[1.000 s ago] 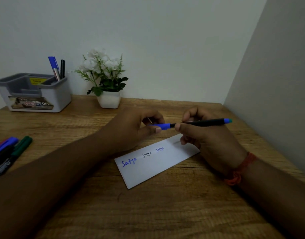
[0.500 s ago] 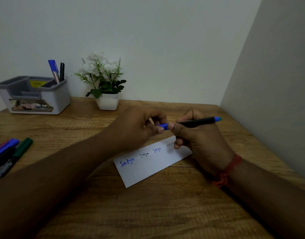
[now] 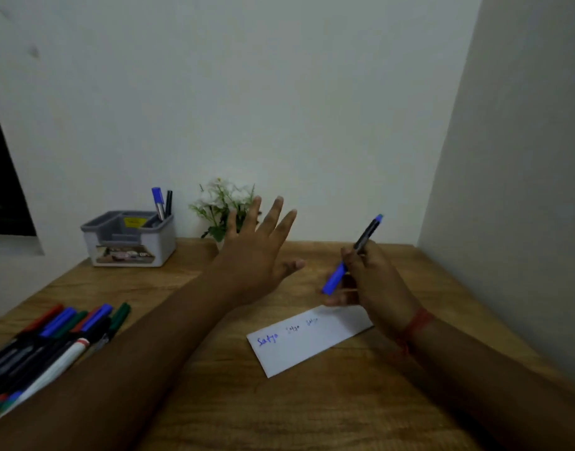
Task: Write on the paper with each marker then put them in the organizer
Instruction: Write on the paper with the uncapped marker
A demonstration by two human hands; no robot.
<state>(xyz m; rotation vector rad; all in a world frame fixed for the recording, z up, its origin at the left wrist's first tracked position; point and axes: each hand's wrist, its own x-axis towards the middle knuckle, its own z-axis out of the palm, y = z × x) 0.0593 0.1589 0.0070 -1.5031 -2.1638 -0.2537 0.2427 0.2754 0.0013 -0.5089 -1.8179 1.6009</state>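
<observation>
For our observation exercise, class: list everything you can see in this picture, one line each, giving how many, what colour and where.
blue marker: one, black barrel with blue cap, capped, gripped in the right hand above the desk
paper: one, white, three written words, desk centre
loose markers: a pile, count unclear; blue, red, green caps, desk left
organizer: one, grey and white, back left, holding two pens, one with a blue cap, one black
potted plant: one, white flowers, back centre, partly behind the left hand
desk: one, wooden
left hand: open, fingers spread, raised
right hand: red thread at wrist
</observation>
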